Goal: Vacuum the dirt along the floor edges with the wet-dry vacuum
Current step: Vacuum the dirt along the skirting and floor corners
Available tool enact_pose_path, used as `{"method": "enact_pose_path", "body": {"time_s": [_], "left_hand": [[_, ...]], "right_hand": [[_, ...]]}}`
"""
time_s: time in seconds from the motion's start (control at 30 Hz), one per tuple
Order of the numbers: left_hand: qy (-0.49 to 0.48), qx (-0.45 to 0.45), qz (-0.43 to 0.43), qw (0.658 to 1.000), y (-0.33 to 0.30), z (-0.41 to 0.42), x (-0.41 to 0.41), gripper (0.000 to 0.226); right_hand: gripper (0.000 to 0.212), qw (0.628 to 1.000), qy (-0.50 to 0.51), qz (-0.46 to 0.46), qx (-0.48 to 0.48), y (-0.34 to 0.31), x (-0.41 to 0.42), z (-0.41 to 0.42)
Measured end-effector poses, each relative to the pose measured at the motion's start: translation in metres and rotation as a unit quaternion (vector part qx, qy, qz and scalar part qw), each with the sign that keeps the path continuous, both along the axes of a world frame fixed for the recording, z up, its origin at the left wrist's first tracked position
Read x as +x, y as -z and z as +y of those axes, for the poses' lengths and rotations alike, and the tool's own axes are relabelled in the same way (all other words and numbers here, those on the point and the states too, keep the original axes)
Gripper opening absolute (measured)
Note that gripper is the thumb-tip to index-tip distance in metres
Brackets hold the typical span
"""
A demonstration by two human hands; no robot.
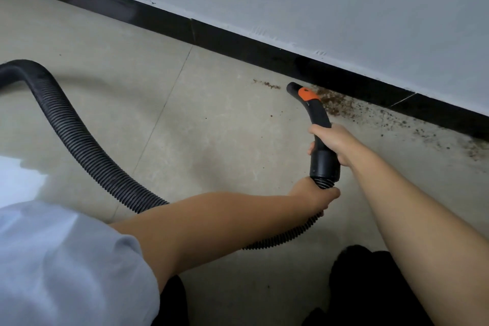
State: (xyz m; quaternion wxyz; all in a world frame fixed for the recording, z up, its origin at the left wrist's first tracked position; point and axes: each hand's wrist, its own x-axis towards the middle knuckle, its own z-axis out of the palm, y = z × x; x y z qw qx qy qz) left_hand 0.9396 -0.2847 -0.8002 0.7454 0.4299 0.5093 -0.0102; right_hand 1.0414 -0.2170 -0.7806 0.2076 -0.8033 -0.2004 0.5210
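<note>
Head view
Nozzle handle: the curved black vacuum handle [318, 124] with an orange slider [307, 94] points its open mouth at the floor's wall edge, just short of the black skirting board [238, 46].
Right hand: the right hand [334, 144] is wrapped round the middle of the handle, fingers curled about the far side and thumb on the near side.
Left hand: the left hand [313, 194] grips the ribbed hose [87, 151] right below the cuff, fingers closed round it.
Dirt: the brown dirt [334, 103] lies thickest beside the mouth against the skirting, thins to specks toward the right edge of the tiled floor [127, 66], and leaves a short streak [267, 85] to the left of the mouth.
Handling, handle: judged rigid and light, hard plastic; the curved grip section is the right place to hold for aiming.
Handling, hose: judged springy and flexible, with some drag from its length; holding it near the cuff takes that pull off the wrist.
Handling, dirt: looks dry, loose and granular, so likely to lift easily; a rough sweep could scatter it.
Count: one handle, one hose, one slider, two hands, both on the tool.
Count, dirt: one dense patch, one thin streak, many scattered specks.
Vacuum body: out of sight; the hose runs off the left edge.
Other: a pale sleeve [66, 259] at lower left, dark clothing at the bottom edge.
</note>
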Motion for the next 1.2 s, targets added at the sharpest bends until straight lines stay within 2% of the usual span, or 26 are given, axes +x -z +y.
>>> {"method": "enact_pose_path", "body": {"time_s": [0.27,0.47,0.73,0.97,1.2], "left_hand": [[-0.068,0.007,0.009,0.998,0.003,0.012,-0.024,0.016],[-0.096,0.006,0.011,0.995,0.002,0.018,-0.033,0.014],[-0.138,0.008,0.016,0.99,0.006,0.015,-0.043,0.012],[-0.043,0.014,0.002,0.999,0.004,-0.037,-0.051,0.016],[0.056,0.015,0.028,0.998,0.017,-0.075,-0.086,0.016]], "right_hand": [[0.008,0.999,-0.047,0.004,0.004,0.001,-0.034,0.023],[0.018,0.997,-0.082,0.004,-0.001,0.002,-0.048,0.036],[0.018,0.991,-0.135,0.01,0.001,0.0,-0.068,0.041],[0.005,0.995,-0.101,0.005,-0.01,0.0,-0.064,-0.022],[0.009,1.0,-0.003,-0.008,0.02,0.023,-0.086,-0.081]]}}
